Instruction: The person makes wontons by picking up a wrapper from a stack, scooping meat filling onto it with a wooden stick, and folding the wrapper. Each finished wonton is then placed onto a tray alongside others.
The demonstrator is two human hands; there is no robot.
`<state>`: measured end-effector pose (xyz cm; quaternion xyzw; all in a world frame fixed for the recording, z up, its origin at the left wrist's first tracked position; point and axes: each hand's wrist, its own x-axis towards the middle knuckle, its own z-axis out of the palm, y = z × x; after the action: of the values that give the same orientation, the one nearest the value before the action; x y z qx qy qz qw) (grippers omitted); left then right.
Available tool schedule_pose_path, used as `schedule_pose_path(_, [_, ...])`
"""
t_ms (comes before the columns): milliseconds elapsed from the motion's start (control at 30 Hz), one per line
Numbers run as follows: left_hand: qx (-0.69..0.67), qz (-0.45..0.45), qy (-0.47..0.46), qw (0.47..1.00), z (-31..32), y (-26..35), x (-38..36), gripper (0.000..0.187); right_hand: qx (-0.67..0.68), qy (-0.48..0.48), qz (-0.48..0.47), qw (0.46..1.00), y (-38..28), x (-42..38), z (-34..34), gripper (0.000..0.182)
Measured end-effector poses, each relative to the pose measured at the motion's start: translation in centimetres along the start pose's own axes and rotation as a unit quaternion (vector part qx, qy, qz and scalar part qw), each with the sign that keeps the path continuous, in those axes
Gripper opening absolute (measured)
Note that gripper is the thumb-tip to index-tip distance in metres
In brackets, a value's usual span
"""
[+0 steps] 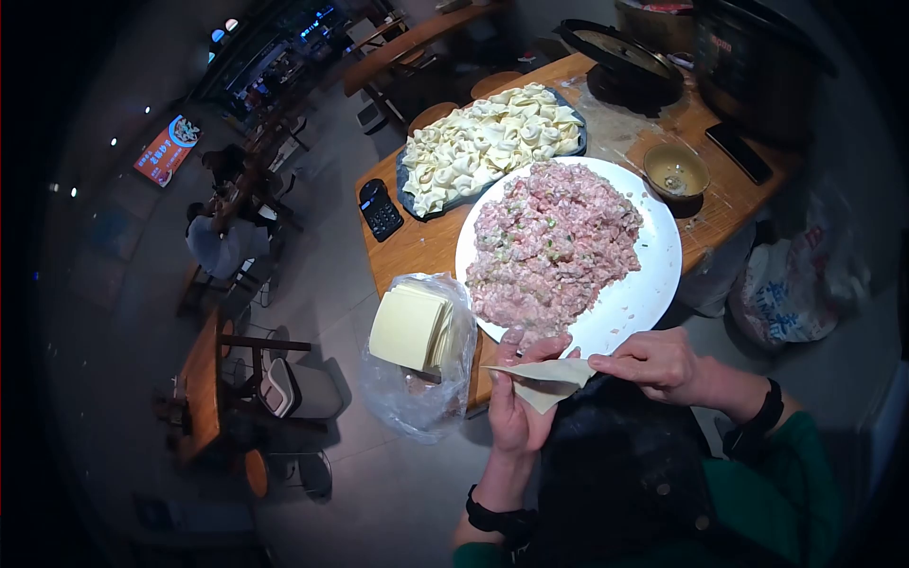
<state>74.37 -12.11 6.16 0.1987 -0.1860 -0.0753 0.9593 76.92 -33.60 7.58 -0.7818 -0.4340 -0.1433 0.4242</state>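
My left hand (521,409) supports a pale wonton wrapper (547,381), its thumb at the near side and its fingers behind. The wrapper looks folded over, and whether filling lies inside is hidden. At its right corner, the closed fingers of my right hand (655,363) grip the edge. Just beyond both hands is a big white plate (644,289) heaped with pink minced meat (554,246) flecked with green. Left of the hands, a stack of square wrappers (409,327) rests in a clear plastic bag (417,407). Folded wontons (492,142) fill a dark tray behind the plate.
On the wooden table (398,256) are a black keypad device (381,210), a small bowl (675,172) and a dark phone (739,153). A large dark pot (757,71) stands at the back right. Plastic bags (786,293) sit below the table's right side. Seated people are farther left.
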Motion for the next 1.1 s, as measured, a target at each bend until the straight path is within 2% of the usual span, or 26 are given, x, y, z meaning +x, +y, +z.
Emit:
schedule_pose_path(33, [0.002,0.001,-0.001,1.0,0.3,0.0,-0.1,0.046,-0.089,0.029,-0.05,0.994,0.0,0.1,0.0,0.051])
schedule_pose_path(100, [0.174,-0.018,0.167,0.97,0.6,-0.1,-0.5,0.053,-0.1,0.06,-0.064,0.991,-0.2,0.6,0.1,0.045])
schedule_pose_path(167, [0.17,-0.017,0.16,0.972,0.1,-0.3,-0.8,0.057,-0.116,0.069,-0.076,0.988,-0.4,0.9,0.0,0.043])
schedule_pose_path(233, [-0.011,0.047,0.039,0.998,-0.5,-0.9,-0.7,0.062,-0.121,0.068,-0.072,0.988,-0.1,0.6,0.2,0.046])
schedule_pose_path(267, [-0.011,0.046,0.038,0.998,-0.5,-1.0,-0.7,0.062,-0.124,0.068,-0.069,0.988,0.0,0.5,0.4,0.049])
schedule_pose_path(333, [0.156,0.075,0.042,0.984,-0.3,-1.3,-0.7,0.064,-0.128,0.079,-0.058,0.987,0.2,0.2,1.2,0.046])
schedule_pose_path(367, [0.156,0.075,0.041,0.984,-0.2,-1.5,-0.6,0.064,-0.13,0.089,-0.048,0.986,0.3,0.1,1.7,0.044])
schedule_pose_path(433, [0.252,0.072,0.122,0.957,-0.1,-1.9,-0.6,0.066,-0.13,0.071,-0.037,0.988,0.3,-0.6,2.4,0.045])
schedule_pose_path(467, [0.252,0.071,0.122,0.957,0.0,-1.9,-0.6,0.066,-0.128,0.052,-0.025,0.99,0.3,-0.9,2.6,0.045])
schedule_pose_path(533, [0.228,0.049,0.207,0.95,0.1,-2.0,-0.3,0.06,-0.135,0.043,-0.012,0.99,0.3,-1.5,2.7,0.045])
schedule_pose_path(567, [0.226,0.047,0.205,0.951,0.0,-2.0,-0.3,0.06,-0.143,0.033,0.002,0.989,0.5,-1.9,2.6,0.045])
schedule_pose_path(633, [0.244,0.033,0.315,0.917,-0.2,-1.7,-0.2,0.052,-0.155,0.023,0.003,0.988,1.7,-3.2,1.5,0.042])
schedule_pose_path(667, [0.255,0.039,0.333,0.907,-0.2,-1.4,-0.1,0.049,-0.163,0.011,0.001,0.987,2.5,-3.8,0.6,0.039])
schedule_pose_path(767, [0.275,0.05,0.34,0.898,-1.2,-0.3,0.1,0.05,-0.227,0.011,0.031,0.973,4.5,-4.2,-4.3,0.024])
schedule_pose_path(833, [0.265,0.033,0.329,0.906,-1.5,-0.3,0.1,0.05,-0.266,0.068,0.086,0.958,6.3,-3.5,-7.6,0.018])
schedule_pose_path(900, [0.235,0.047,0.34,0.909,-1.1,-0.6,0.3,0.043,-0.353,0.113,0.125,0.92,8.8,-2.1,-10.6,0.017])
schedule_pose_path(967, [0.232,0.03,0.338,0.912,-1.2,-0.9,0.2,0.039,-0.45,0.1,0.14,0.876,12.1,-1.4,-13.2,0.016])
schedule_pose_path(1000, [0.27,0.017,0.316,0.909,-1.6,-1.1,0.0,0.038,-0.45,0.102,0.14,0.876,14.0,-1.3,-14.1,0.016])
schedule_pose_path(1067, [0.324,0.01,0.281,0.903,-1.9,-1.5,-0.2,0.032,-0.488,0.009,0.148,0.86,16.9,-1.5,-15.0,0.015])
schedule_pose_path(1100, [0.327,0.014,0.288,0.9,-1.9,-1.5,-0.2,0.032,-0.482,0.007,0.143,0.864,17.0,-1.5,-14.8,0.015])
